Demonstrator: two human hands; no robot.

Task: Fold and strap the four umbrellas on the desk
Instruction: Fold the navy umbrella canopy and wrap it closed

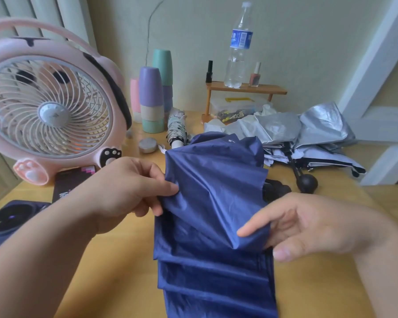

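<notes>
A navy blue umbrella (214,214) hangs loose and unfolded over the middle of the wooden desk (115,260). My left hand (126,189) pinches a fold of its cloth at the left edge. My right hand (303,228) pinches the cloth at the right edge, index finger stretched over the fabric. Its black handle (275,190) shows behind my right hand. A silver umbrella (308,134) with a black knob handle lies crumpled at the back right. A rolled patterned umbrella (176,129) lies behind the blue one.
A pink desk fan (51,106) stands at the left, with a dark card and a dark round device before it. Stacked pastel cups (152,99), a small round tin, a wooden shelf (246,89) with a water bottle and nail polish, and a plastic box fill the back.
</notes>
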